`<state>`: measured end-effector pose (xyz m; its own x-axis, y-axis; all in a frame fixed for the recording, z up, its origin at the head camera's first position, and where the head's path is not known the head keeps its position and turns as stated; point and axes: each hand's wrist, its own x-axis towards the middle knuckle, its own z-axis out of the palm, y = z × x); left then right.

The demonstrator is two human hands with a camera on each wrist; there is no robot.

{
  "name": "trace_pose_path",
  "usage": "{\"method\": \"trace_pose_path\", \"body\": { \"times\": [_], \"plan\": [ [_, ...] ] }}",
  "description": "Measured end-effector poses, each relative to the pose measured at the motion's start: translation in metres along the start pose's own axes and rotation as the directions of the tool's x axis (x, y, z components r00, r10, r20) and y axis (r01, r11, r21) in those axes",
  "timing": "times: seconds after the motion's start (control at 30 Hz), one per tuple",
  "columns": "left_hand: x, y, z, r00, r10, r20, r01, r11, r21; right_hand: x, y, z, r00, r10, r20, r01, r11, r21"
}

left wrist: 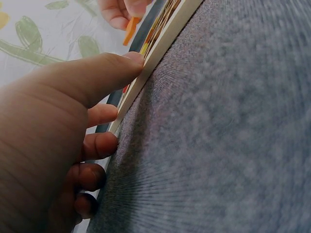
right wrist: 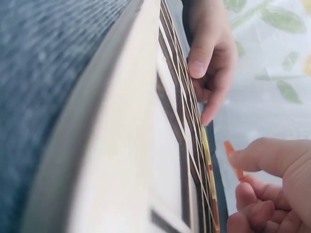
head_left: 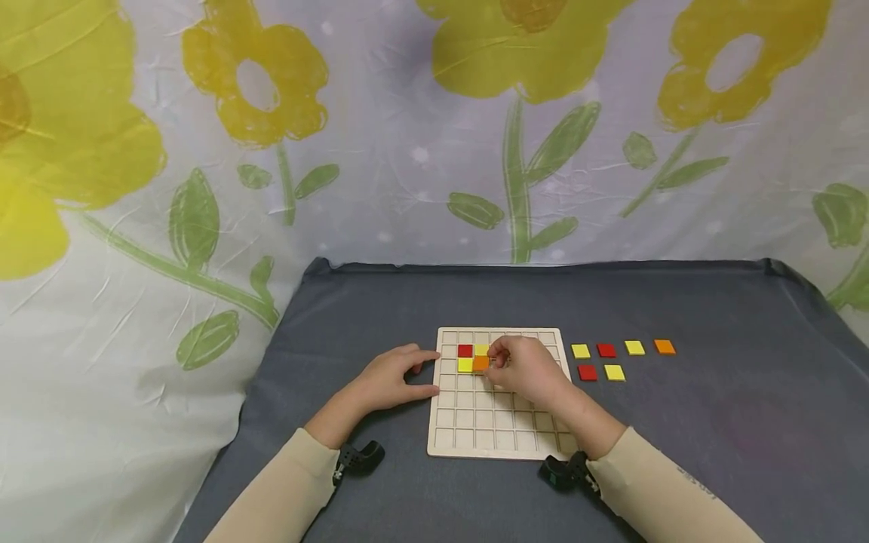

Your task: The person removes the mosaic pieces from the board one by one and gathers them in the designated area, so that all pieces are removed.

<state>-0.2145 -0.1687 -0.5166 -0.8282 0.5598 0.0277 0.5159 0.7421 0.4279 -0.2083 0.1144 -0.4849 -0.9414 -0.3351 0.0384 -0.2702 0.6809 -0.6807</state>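
Observation:
A square wooden board (head_left: 473, 438) with a grooved grid lies on the dark cloth. My left hand (head_left: 388, 381) touches its left edge with thumb and index finger spread apart. In the right hand (head_left: 532, 369), thumb and fingertips pinch an orange tile (head_left: 480, 363). Both wrist views show this orange tile (left wrist: 130, 31) tilted and raised above the board. Near the board's upper left lie a red tile (head_left: 465, 351), a yellow tile (head_left: 481, 350) and another yellow tile (head_left: 465, 366). The right hand covers part of the grid.
Right of the board, several loose tiles lie in two rows: yellow (head_left: 580, 351), red (head_left: 606, 351) and orange (head_left: 664, 347) ones among them. A dark grey cloth (head_left: 679, 452) covers the table. Behind it hangs a flower-patterned curtain (head_left: 380, 151).

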Motion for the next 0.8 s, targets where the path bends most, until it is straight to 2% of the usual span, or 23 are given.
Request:
{"method": "trace_pose_path", "body": {
  "times": [0.3, 0.57, 0.8],
  "plan": [
    [-0.002, -0.002, 0.000, 0.999, 0.027, -0.022, -0.027, 1.000, 0.004, -0.011, -0.005, -0.013, 0.999, 0.029, -0.027, -0.029, 0.999, 0.035],
    [-0.002, -0.001, 0.001, 1.000, 0.013, -0.019, -0.012, 1.000, 0.003, -0.027, 0.004, -0.026, 1.000, 0.022, 0.000, -0.022, 0.995, 0.102],
    [-0.002, 0.000, 0.000, 1.000, -0.002, -0.017, 0.002, 1.000, -0.002, -0.038, 0.006, -0.045, 0.999, 0.002, -0.034, 0.001, 0.995, 0.100]
  ]
}}
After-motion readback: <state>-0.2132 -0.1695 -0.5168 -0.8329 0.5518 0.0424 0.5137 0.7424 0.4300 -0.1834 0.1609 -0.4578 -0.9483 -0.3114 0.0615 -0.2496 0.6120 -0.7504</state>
